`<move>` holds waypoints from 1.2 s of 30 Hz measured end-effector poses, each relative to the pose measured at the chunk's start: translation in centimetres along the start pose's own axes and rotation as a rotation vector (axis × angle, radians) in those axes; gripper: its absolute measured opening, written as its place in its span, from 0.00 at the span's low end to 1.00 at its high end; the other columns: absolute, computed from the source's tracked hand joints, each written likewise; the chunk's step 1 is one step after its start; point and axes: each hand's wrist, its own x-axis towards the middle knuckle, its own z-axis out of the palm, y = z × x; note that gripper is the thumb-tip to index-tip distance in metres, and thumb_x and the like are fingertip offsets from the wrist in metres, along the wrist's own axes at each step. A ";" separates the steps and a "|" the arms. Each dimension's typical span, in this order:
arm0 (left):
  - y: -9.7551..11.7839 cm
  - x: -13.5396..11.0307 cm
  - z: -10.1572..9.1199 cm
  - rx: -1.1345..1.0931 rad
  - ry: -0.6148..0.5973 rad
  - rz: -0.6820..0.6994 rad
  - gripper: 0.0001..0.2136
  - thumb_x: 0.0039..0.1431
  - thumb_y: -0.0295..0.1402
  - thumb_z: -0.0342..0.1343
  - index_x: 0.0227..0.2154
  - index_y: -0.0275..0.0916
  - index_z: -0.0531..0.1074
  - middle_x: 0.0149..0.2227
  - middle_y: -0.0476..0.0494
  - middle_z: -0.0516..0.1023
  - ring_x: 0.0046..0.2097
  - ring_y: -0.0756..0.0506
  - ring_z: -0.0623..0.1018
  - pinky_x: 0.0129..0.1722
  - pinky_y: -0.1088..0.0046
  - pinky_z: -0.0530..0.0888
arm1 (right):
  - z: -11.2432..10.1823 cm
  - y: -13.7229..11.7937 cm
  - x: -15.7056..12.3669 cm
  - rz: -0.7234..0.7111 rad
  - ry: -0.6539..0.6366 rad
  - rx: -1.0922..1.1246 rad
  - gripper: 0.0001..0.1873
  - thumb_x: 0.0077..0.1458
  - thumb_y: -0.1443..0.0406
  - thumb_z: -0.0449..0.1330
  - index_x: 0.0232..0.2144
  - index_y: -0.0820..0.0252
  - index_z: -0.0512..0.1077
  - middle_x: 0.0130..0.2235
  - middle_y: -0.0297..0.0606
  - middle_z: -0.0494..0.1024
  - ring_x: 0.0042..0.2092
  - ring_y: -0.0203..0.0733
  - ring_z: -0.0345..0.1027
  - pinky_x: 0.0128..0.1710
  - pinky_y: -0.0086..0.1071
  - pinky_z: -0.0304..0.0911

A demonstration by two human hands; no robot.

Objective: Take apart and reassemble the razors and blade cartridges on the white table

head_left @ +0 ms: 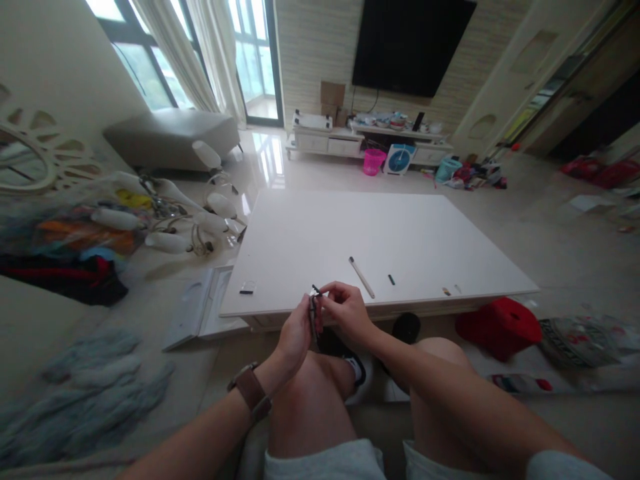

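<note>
Just over the near edge of the white table [345, 227], my left hand [294, 333] is closed around a slim dark object [313, 312], held upright; its kind is too small to make out. At its top, the thumb and fingers of my right hand [347, 310] pinch a small black strip [317, 290]. The two hands almost touch, and the fingers partly hide both pieces. To their right on the tabletop lie a pale pen-like stick [362, 277] with a dark tip and a short dark piece [391, 279]. A small clear packet with a black bar [247, 291] lies to their left.
Tiny bits [447, 291] lie near the table's right front edge. A red stool-like object [500, 328] stands below that corner. On the left floor are an open white box [193, 310] and a lamp fixture with white shades [170, 242]. My knees are under my hands.
</note>
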 end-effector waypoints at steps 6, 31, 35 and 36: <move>-0.4 0.1 -0.2 0.235 -0.031 0.081 0.24 0.51 0.57 0.60 0.28 0.36 0.70 0.23 0.51 0.67 0.22 0.54 0.65 0.22 0.78 0.65 | -0.1 0.3 0.7 0.066 0.002 0.210 0.16 0.44 0.68 0.63 0.39 0.57 0.75 0.34 0.33 0.76 0.31 0.35 0.66 0.27 0.26 0.61; 0.5 -0.7 0.6 0.144 -0.103 0.060 0.16 0.54 0.45 0.62 0.29 0.37 0.68 0.23 0.52 0.66 0.21 0.55 0.63 0.21 0.79 0.61 | 0.1 -0.1 0.7 0.299 -0.063 0.553 0.10 0.45 0.63 0.64 0.33 0.59 0.79 0.42 0.42 0.81 0.38 0.40 0.69 0.29 0.27 0.60; 0.8 -0.9 0.8 0.087 -0.097 0.037 0.15 0.53 0.43 0.63 0.29 0.37 0.68 0.22 0.52 0.67 0.21 0.55 0.64 0.21 0.79 0.61 | 0.2 -0.2 0.7 0.312 -0.054 0.565 0.10 0.44 0.62 0.65 0.33 0.59 0.78 0.41 0.41 0.81 0.38 0.41 0.70 0.30 0.29 0.63; 0.9 -0.9 0.9 0.080 -0.102 0.029 0.15 0.52 0.43 0.63 0.29 0.36 0.68 0.22 0.52 0.67 0.21 0.55 0.64 0.21 0.79 0.61 | 0.1 -0.2 0.7 0.314 -0.059 0.566 0.10 0.44 0.62 0.65 0.33 0.59 0.78 0.41 0.41 0.81 0.38 0.41 0.70 0.30 0.29 0.63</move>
